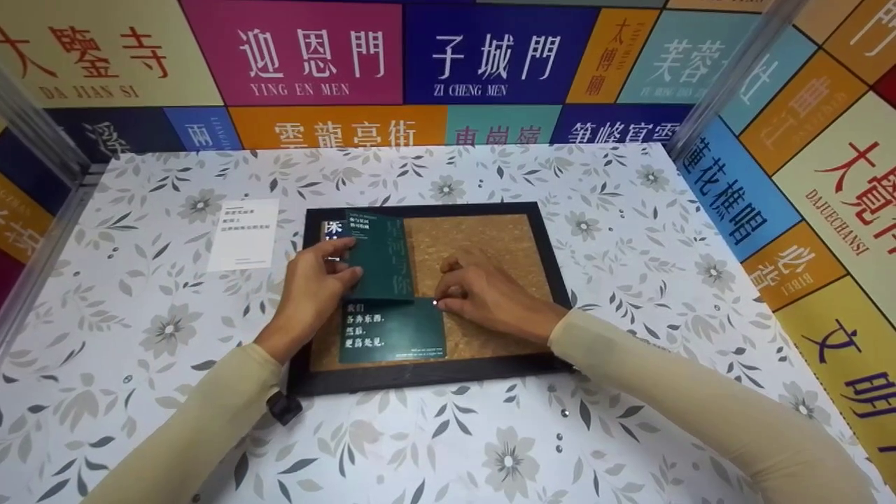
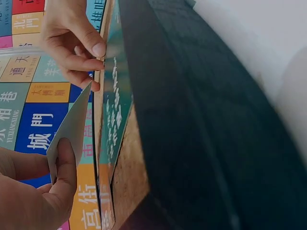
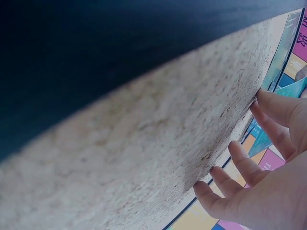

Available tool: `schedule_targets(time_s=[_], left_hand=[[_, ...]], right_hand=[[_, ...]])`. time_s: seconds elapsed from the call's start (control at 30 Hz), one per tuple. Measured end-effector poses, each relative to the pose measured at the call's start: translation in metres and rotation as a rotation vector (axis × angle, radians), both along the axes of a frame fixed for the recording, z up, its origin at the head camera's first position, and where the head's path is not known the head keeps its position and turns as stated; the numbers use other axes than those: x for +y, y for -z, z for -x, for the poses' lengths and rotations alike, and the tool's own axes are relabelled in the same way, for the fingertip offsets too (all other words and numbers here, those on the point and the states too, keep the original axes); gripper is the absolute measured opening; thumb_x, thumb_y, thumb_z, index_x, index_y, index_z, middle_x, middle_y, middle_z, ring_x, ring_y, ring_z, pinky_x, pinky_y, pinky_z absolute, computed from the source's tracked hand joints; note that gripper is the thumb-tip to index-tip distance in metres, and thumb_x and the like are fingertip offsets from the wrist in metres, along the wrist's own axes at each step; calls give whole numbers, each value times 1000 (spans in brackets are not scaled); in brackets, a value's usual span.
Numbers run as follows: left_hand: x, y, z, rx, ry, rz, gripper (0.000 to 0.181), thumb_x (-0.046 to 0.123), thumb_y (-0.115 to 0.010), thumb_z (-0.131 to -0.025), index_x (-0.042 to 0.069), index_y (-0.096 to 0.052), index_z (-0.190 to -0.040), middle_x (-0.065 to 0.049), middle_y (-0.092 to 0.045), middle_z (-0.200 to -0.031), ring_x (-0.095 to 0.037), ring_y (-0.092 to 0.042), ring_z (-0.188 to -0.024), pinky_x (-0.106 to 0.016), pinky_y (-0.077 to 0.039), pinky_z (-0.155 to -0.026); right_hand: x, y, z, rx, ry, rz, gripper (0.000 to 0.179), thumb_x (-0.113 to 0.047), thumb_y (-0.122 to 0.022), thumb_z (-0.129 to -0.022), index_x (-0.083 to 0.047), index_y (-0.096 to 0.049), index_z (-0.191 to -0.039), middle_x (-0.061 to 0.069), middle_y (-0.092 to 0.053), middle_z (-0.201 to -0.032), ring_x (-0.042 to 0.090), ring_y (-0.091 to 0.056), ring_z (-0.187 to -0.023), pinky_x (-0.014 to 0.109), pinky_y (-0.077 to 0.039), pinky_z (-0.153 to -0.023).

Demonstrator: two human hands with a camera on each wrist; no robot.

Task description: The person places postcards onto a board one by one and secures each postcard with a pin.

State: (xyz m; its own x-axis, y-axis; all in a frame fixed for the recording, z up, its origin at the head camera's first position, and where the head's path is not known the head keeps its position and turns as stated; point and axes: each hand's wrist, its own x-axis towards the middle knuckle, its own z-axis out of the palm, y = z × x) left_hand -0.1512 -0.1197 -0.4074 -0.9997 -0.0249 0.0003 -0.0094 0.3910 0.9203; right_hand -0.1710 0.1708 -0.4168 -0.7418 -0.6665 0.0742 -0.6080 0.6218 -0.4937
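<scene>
My left hand [image 1: 311, 283] pinches a dark green printed card [image 1: 381, 259] between thumb and fingers. In the left wrist view this card [image 2: 72, 124] is tilted up off the cork board [image 1: 483, 238]. Below it, a second green card [image 1: 395, 332] with white writing lies flat on the cork. At that card's upper right corner my right hand [image 1: 493, 297] pinches a tiny white-headed pin [image 1: 435, 302] with thumb and forefinger. Its other fingertips rest on or close to the cork in the right wrist view. A dark blue card [image 1: 332, 229] is partly hidden behind the held card.
The cork board has a black frame [image 1: 420, 378] and lies on a white floral tablecloth [image 1: 504, 420]. A white card [image 1: 243, 234] with printed lines lies left of the board. Panels of coloured signs [image 1: 483, 56] stand behind the table and on its right side.
</scene>
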Motion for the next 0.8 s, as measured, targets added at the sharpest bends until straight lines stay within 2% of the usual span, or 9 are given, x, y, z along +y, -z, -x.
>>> schedule_targets(time_s=[0.27, 0.5, 0.67, 0.8], left_hand=[[10, 2, 5, 6, 9, 7, 52, -6, -75, -96, -4, -66, -148, -23, -73, -127, -29, -75, -106, -19, -57, -80], [20, 3, 9, 20, 3, 62, 51, -4, -76, -96, -2, -67, -147, -21, -76, -123, -28, -73, -104, -26, -57, -82], [27, 3, 11, 35, 9, 87, 51, -4, -77, -96, -2, -68, -146, -20, -78, -112, -27, -72, -100, -29, -56, -82], [30, 2, 13, 32, 15, 83, 50, -5, -76, -96, -1, -68, -146, -20, -79, -112, -26, -74, -100, -33, -58, -86]], right_hand=[[-1, 1, 0, -9, 6, 7, 12, -21, -83, -100, -13, -87, -108, 13, -64, -134, 30, -53, -127, 50, -46, -109], [-1, 0, 0, -12, 3, -7, 13, -22, -82, -101, -14, -87, -111, 12, -64, -134, 29, -54, -125, 49, -46, -108], [0, 0, -1, -14, -7, 1, 13, -20, -81, -102, -12, -86, -111, 14, -63, -137, 30, -53, -131, 50, -46, -112], [0, -1, -1, -25, -14, 7, 14, -18, -79, -103, -10, -86, -113, 15, -61, -143, 31, -53, -138, 49, -46, -117]])
